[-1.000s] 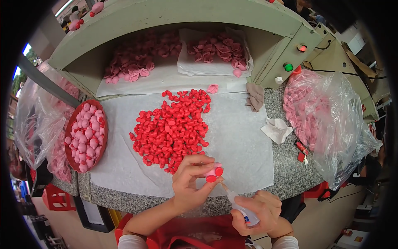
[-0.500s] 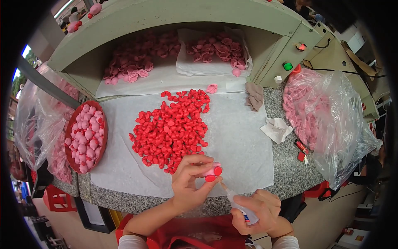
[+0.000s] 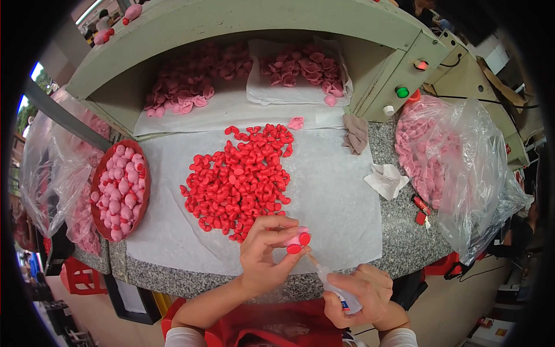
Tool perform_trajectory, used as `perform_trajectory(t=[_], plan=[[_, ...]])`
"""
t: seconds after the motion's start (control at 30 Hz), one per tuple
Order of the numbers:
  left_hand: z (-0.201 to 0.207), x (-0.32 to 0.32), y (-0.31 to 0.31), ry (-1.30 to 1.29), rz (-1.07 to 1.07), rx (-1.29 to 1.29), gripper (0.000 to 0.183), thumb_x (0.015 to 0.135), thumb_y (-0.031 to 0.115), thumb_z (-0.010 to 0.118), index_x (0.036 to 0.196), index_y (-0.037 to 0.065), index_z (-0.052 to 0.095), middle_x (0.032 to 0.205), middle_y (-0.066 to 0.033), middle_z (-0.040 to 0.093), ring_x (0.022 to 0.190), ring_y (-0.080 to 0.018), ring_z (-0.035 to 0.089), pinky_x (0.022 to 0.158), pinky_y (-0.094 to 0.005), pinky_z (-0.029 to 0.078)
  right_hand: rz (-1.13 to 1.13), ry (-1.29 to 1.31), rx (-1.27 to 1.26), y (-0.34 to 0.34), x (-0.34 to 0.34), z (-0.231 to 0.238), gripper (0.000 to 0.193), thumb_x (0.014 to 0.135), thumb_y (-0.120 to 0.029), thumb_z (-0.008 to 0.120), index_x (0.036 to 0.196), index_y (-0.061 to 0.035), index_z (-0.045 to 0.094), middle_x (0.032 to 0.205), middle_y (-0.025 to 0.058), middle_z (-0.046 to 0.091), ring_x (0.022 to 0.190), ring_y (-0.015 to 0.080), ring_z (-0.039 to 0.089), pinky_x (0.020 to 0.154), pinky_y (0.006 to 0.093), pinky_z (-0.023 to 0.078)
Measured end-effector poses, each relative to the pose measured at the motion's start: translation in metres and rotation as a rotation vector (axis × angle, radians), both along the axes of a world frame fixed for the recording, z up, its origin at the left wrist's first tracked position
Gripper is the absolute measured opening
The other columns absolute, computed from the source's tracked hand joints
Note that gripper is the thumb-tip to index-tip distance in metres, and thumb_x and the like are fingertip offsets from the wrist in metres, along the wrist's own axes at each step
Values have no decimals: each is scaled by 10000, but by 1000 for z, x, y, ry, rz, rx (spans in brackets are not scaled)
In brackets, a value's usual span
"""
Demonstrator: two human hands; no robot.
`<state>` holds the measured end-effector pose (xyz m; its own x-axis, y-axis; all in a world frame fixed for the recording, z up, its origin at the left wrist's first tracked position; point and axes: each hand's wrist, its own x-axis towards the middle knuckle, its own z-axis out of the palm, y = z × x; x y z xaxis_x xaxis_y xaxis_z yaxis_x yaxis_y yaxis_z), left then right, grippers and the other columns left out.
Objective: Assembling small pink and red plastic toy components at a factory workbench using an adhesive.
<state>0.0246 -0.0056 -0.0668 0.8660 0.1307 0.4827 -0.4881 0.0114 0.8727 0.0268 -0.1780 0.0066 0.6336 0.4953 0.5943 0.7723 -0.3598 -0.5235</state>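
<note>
Between its thumb and fingers, my left hand (image 3: 265,250) pinches a small pink toy figure (image 3: 298,236) with two flat red ends facing me. My right hand (image 3: 363,294) is wrapped round a white squeeze glue bottle (image 3: 346,302), tilted so that its thin nozzle (image 3: 314,260) points up and left. The nozzle's tip is right by the lower red end; whether it touches cannot be made out. Just beyond my left hand lies a heap of small curved red pieces (image 3: 240,179) on a white sheet (image 3: 335,196).
A red basket (image 3: 145,199) of pink figures stands at left. Behind is a green-grey metal housing (image 3: 243,26) with pink pieces inside. Right lie a grey cloth (image 3: 354,134), a crumpled tissue (image 3: 386,181), a red marker-like tube (image 3: 421,203) and a clear bag (image 3: 471,156) of pink pieces.
Almost nothing differs. Both hands, the pink figure and the glue bottle keep nearly the same places, with only a very slight shift.
</note>
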Motion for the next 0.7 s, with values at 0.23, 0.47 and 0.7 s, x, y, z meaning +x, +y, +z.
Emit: perform_trajectory(t=[0.23, 0.47, 0.7], plan=[[-1, 0, -1, 11, -11, -20, 402, 668, -158, 628, 1006, 1, 478, 1078, -169, 422, 904, -244, 583, 757, -356, 546, -11, -2, 8, -1, 0, -2, 341, 591, -70, 662, 921, -25, 590, 526, -5, 495, 384, 116, 410, 362, 213, 332], [2, 1, 1, 134, -83, -99, 375, 713, -136, 595, 1056, -31, 485, 1108, -159, 422, 924, -244, 569, 803, -379, 519, -324, 139, 212, -20, -1, -6, 343, 638, -83, 644, 952, 36, 575, 651, 72, 571, 486, 120, 502, 458, 237, 426], [3, 6, 1, 357, -283, -430, 357, 757, -129, 553, 1098, -43, 497, 1125, -113, 439, 1002, -219, 542, 859, -346, 496, -770, 496, 461, -106, 57, -74, 229, 750, 23, 591, 977, 32, 566, 936, 77, 591, 817, 126, 562, 715, 234, 449]])
